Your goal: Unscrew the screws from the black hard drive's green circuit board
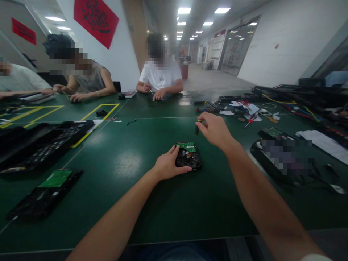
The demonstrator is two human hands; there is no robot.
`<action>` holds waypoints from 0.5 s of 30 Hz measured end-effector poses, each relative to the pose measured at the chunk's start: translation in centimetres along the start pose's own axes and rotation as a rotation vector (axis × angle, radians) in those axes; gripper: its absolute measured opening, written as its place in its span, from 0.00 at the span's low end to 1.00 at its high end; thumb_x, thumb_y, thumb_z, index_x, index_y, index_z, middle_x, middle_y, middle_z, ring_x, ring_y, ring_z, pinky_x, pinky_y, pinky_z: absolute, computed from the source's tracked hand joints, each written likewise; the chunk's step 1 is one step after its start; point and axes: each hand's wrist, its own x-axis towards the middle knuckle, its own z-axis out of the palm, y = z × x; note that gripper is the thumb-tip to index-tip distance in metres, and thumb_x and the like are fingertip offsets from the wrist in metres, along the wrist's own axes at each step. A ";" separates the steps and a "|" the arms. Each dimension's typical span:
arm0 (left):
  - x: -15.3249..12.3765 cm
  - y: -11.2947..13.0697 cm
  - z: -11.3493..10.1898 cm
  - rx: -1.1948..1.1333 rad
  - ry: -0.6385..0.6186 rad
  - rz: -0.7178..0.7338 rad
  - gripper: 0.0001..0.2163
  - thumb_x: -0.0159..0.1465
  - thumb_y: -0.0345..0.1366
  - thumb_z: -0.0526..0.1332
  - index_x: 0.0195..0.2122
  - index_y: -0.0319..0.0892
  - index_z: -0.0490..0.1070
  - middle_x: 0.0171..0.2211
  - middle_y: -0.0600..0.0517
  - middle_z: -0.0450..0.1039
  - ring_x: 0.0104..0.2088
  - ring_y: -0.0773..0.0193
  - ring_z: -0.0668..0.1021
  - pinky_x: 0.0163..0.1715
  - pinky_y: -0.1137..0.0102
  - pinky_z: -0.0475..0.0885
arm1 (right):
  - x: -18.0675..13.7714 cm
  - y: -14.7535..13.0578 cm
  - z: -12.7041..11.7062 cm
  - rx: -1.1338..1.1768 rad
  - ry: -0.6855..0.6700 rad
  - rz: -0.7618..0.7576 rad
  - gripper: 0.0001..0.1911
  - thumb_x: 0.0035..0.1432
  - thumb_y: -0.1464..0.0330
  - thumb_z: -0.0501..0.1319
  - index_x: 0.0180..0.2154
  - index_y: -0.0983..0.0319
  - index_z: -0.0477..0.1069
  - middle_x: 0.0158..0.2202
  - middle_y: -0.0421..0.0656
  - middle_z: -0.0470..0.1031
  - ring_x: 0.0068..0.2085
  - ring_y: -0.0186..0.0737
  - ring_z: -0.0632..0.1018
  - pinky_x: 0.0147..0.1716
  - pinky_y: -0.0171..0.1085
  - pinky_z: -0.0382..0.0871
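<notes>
A black hard drive point(189, 159) with a green circuit board on its far end lies on the green table point(130, 203) in front of me. My left hand point(167, 166) grips the drive's left side, thumb along its near edge. My right hand point(214, 128) is closed round a small screwdriver point(197, 129), held upright just above the drive's far end, its tip pointing down at the board.
Black keyboards and trays point(40, 143) lie at the left, another board-topped unit point(45, 194) nearer me. Tools, cables and papers point(252, 110) crowd the right side. Three other people sit across the table; one in a white shirt point(160, 78) works opposite me.
</notes>
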 end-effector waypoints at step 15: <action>0.1 -0.2 0.0 -0.017 -0.009 0.006 0.62 0.55 0.78 0.58 0.79 0.39 0.46 0.78 0.36 0.46 0.72 0.35 0.65 0.66 0.53 0.68 | -0.1 0.4 -0.5 0.054 -0.016 0.040 0.07 0.67 0.70 0.63 0.47 0.59 0.74 0.44 0.47 0.83 0.41 0.47 0.82 0.46 0.44 0.72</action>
